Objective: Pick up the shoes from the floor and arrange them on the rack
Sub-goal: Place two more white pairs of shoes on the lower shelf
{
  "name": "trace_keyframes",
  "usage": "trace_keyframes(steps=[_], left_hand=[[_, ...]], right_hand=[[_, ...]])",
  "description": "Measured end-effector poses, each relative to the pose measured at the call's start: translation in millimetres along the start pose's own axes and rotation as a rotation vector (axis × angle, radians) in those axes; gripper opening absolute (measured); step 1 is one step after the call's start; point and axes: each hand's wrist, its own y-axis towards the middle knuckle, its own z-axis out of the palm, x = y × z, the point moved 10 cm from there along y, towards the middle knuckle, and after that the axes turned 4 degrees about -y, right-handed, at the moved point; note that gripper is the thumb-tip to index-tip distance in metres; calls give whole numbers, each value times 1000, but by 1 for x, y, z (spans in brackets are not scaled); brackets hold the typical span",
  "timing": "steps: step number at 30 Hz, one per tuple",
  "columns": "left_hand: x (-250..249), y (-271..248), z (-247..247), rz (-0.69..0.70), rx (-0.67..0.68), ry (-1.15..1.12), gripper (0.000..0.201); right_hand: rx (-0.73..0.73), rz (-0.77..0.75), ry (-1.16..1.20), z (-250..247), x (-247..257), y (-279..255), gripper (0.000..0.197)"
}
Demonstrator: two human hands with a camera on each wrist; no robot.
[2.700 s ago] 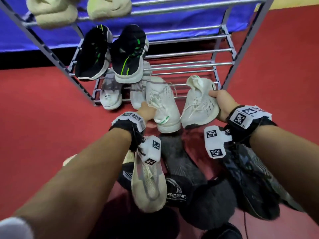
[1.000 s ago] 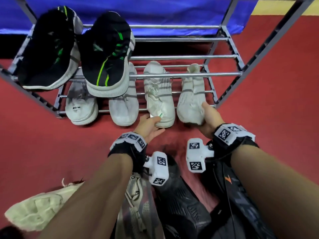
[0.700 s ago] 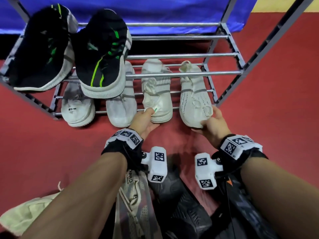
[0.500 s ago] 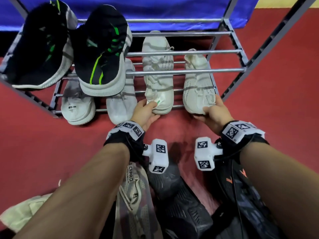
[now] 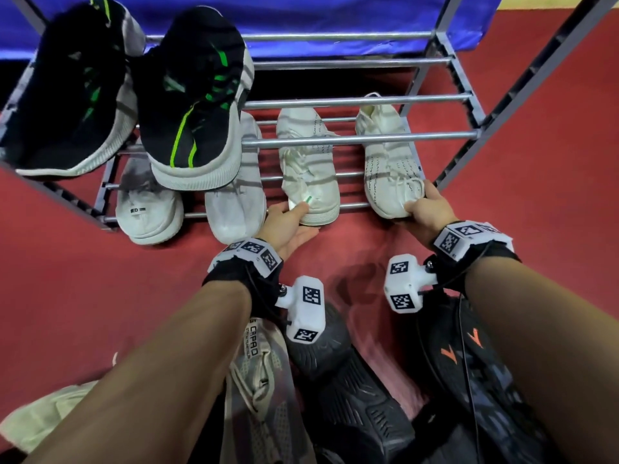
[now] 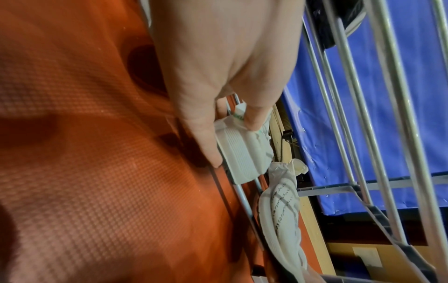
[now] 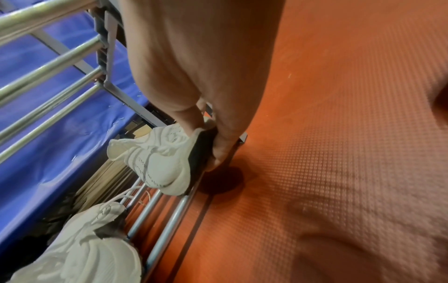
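step: seating white knit pair on bottom rack tier [image 5: 348,206] | L hand [image 5: 284,226] pinches left sneaker [image 5: 310,169] heel | R hand [image 5: 427,209] grips right sneaker [image 5: 390,162] heel | next: release, grab floor shoes

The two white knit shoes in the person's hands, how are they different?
The left hand pinches its white knit shoe with a green mark at the toe; the right hand wraps its grip round the white knit shoe with dotted lines. The dotted one sits further right. Both lie on the metal rack's bottom shelf.
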Motion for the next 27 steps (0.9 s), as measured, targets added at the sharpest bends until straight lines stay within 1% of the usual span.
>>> trace_keyframes(steps=[4, 8, 12, 13, 16, 17, 18, 20, 21, 22, 24, 25, 27], left_hand=[[5, 0, 0, -12, 13, 3, 43], [5, 0, -4, 8, -27, 9, 46], [2, -3, -7, 33, -71, 55, 45], [2, -4, -7, 38, -73, 62, 43], [0, -8, -6, 42, -90, 82, 40], [0, -9, -6, 41, -95, 86, 40], [0, -11, -5, 32, -96, 97, 41], [-1, -15, -2, 16, -87, 132, 44], [-1, -17, -2, 12, -82, 155, 47], [-2, -21, -1, 1, -79, 182, 50], [-4, -27, 0, -14, -75, 235, 56], [-4, -31, 0, -14, -77, 271, 56], [-6, -41, 0, -7, -84, 382, 51]], right_hand=[[-4, -7, -118, -1, -2, 11, 82], [26, 8, -249, 5, 4, 6, 71], [-9, -15, -303, 8, 7, 4, 66], [-20, -22, -303, 9, 8, 3, 68], [-78, -15, -271, 5, 7, 1, 85], [-72, -25, -282, 3, 2, 6, 88], [-52, -36, -302, 2, -5, 12, 91], [-33, -36, -417, 0, -6, 2, 104], [-27, -35, -469, -3, -9, 4, 105], [-31, -49, -500, -6, -9, 3, 101], [-57, -86, -567, -8, 11, -23, 84], [-86, -108, -592, -10, 19, -32, 78], [-175, -112, -651, -20, 27, -46, 72]])
